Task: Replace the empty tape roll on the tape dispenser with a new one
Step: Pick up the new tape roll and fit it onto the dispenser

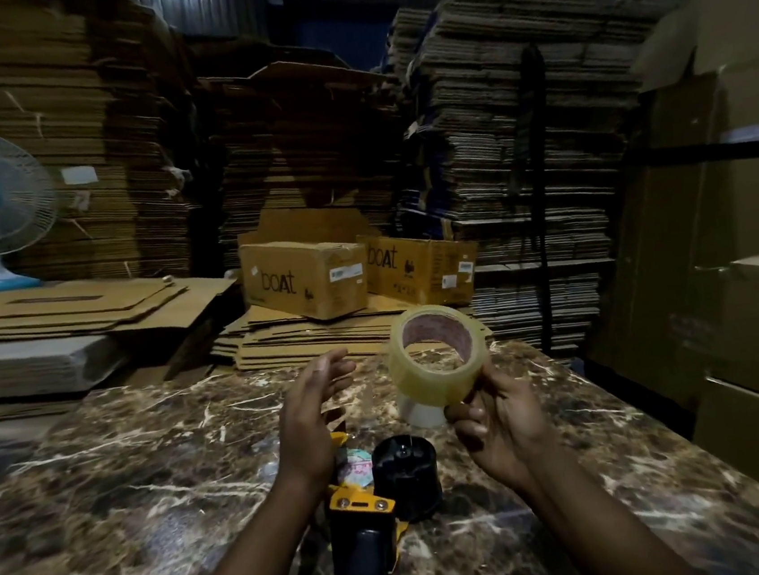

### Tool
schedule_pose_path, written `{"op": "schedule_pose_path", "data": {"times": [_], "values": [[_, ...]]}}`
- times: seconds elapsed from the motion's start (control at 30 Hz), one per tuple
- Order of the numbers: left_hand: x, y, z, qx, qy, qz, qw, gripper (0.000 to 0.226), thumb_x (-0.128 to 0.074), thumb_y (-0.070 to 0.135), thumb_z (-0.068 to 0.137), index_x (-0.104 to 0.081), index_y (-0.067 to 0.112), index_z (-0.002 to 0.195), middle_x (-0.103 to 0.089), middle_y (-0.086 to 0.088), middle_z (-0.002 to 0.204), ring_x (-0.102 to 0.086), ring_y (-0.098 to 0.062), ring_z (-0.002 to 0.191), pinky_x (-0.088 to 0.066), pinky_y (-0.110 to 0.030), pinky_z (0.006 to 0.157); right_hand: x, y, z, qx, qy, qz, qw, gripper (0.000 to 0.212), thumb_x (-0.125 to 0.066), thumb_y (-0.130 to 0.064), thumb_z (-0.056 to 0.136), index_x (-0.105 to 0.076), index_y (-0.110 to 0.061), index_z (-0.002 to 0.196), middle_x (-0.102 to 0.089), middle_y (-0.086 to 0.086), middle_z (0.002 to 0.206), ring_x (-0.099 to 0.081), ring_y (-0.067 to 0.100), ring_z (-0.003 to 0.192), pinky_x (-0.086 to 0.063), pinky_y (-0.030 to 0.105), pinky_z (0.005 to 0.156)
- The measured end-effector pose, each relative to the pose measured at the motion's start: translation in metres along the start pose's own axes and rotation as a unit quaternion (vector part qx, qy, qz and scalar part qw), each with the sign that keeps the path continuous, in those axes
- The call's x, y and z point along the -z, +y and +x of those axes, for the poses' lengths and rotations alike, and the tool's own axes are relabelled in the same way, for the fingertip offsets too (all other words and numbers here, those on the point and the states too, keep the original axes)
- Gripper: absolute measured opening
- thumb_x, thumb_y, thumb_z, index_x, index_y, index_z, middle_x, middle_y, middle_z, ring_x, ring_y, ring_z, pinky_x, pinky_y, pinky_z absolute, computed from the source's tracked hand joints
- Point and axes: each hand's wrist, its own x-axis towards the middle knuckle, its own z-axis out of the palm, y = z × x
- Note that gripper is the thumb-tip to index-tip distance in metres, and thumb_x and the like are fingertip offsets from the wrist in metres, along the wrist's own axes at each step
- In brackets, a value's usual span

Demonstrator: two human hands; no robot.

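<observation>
Tape roll (439, 358) sits pinched in our right hand (494, 420) above the dispenser (381, 498); our left hand (314, 416) hovers open, empty. Held that lightly, it could slip or go onto the hub crooked.

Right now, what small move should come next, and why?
Probably lower the new tape roll onto the dispenser's black hub: the right hand holds the roll just above it, the hub looks bare, and the left hand is open, free to steady the dispenser.

Glossy clear plastic tape roll (438, 356), polished marble tabletop (151, 451), matt corrugated cardboard boxes (306, 278).
</observation>
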Motion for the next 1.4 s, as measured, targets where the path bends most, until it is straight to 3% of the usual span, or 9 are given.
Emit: {"op": "schedule_pose_path", "data": {"times": [0.3, 0.43, 0.57, 0.7, 0.83, 1.03, 1.1, 1.3, 1.4], "values": [[0.007, 0.001, -0.003, -0.062, -0.094, 0.055, 0.992, 0.045, -0.066, 0.04, 0.079, -0.074, 0.011, 0.113, -0.077, -0.003, 0.107, -0.071, -0.016, 0.103, -0.056, -0.024, 0.074, 0.009, 0.023, -0.001, -0.027, 0.039, 0.0, 0.999, 0.038, -0.03, -0.032, 0.106, -0.06, -0.008, 0.108, -0.058, 0.004, 0.06, -0.039, 0.007, 0.031, -0.03, 0.015, 0.025], [0.002, -0.002, -0.008, -0.098, -0.079, 0.177, 0.976, 0.041, -0.086, 0.027, 0.07, -0.074, 0.023, 0.109, -0.073, 0.015, 0.101, -0.07, 0.001, 0.094, -0.056, -0.014, 0.071, 0.012, 0.028, 0.002, -0.03, 0.049, 0.011, 0.998, 0.041, -0.03, -0.033, 0.106, -0.061, -0.006, 0.11, -0.059, 0.005, 0.062, -0.039, 0.007, 0.03, -0.03, 0.015, 0.025], [0.0, -0.005, -0.006, -0.126, -0.05, 0.225, 0.965, 0.037, -0.081, 0.006, 0.077, -0.073, 0.04, 0.091, -0.071, 0.024, 0.096, -0.068, 0.009, 0.089, -0.053, -0.008, 0.074, 0.014, 0.028, 0.003, -0.02, 0.066, 0.0, 0.998, 0.039, -0.03, -0.032, 0.107, -0.059, -0.007, 0.11, -0.058, 0.003, 0.055, -0.039, 0.006, 0.031, -0.029, 0.015, 0.025], [0.003, -0.009, -0.003, -0.12, -0.005, 0.25, 0.961, 0.013, -0.078, 0.015, 0.081, -0.08, 0.024, 0.09, -0.075, 0.017, 0.09, -0.069, 0.006, 0.089, -0.056, -0.019, 0.08, 0.016, 0.029, 0.003, -0.017, 0.077, -0.006, 0.997, 0.037, -0.029, -0.032, 0.107, -0.058, -0.009, 0.112, -0.057, 0.001, 0.051, -0.038, 0.006, 0.03, -0.028, 0.014, 0.026], [0.005, -0.009, -0.001, -0.117, -0.014, 0.263, 0.958, 0.011, -0.078, 0.022, 0.082, -0.082, 0.02, 0.093, -0.077, 0.012, 0.089, -0.07, 0.003, 0.09, -0.055, -0.021, 0.08, 0.013, 0.027, 0.0, -0.014, 0.077, -0.016, 0.997, 0.039, -0.028, -0.032, 0.108, -0.058, -0.007, 0.106, -0.057, 0.001, 0.049, -0.036, 0.005, 0.028, -0.025, 0.013, 0.025], [0.009, -0.011, -0.001, -0.098, -0.026, 0.249, 0.963, 0.018, -0.082, 0.02, 0.077, -0.08, 0.03, 0.093, -0.07, 0.033, 0.084, -0.062, 0.021, 0.094, -0.05, -0.004, 0.076, 0.013, 0.019, -0.002, -0.006, 0.056, -0.019, 0.998, 0.038, -0.028, -0.033, 0.107, -0.059, -0.009, 0.104, -0.06, 0.0, 0.054, -0.032, 0.005, 0.027, -0.023, 0.014, 0.029], [0.009, -0.013, -0.001, -0.097, -0.025, 0.245, 0.964, 0.022, -0.081, 0.014, 0.078, -0.079, 0.028, 0.094, -0.071, 0.026, 0.091, -0.062, 0.022, 0.091, -0.048, 0.0, 0.072, 0.013, 0.017, -0.002, 0.012, 0.051, -0.028, 0.998, 0.037, -0.032, -0.033, 0.107, -0.06, -0.009, 0.103, -0.057, 0.0, 0.058, -0.032, 0.005, 0.028, -0.024, 0.015, 0.029], [0.019, -0.016, 0.006, -0.08, 0.038, 0.243, 0.966, 0.027, -0.078, 0.017, 0.082, -0.077, 0.023, 0.108, -0.077, 0.008, 0.102, -0.07, 0.002, 0.098, -0.059, -0.03, 0.087, 0.003, 0.006, -0.002, 0.141, 0.014, -0.205, 0.968, 0.035, -0.053, -0.037, 0.089, -0.054, -0.009, 0.11, -0.049, 0.005, 0.069, -0.035, 0.008, 0.04, -0.025, 0.021, 0.036], [0.02, -0.013, 0.006, -0.091, 0.055, 0.258, 0.96, 0.03, -0.069, 0.006, 0.086, -0.076, 0.023, 0.11, -0.077, 0.008, 0.101, -0.07, -0.001, 0.097, -0.06, -0.037, 0.087, -0.009, -0.005, -0.011, 0.189, -0.037, -0.376, 0.907, 0.01, -0.052, -0.018, 0.099, -0.057, -0.01, 0.101, -0.054, 0.003, 0.077, -0.05, 0.009, 0.051, -0.034, 0.02, 0.04]]}}
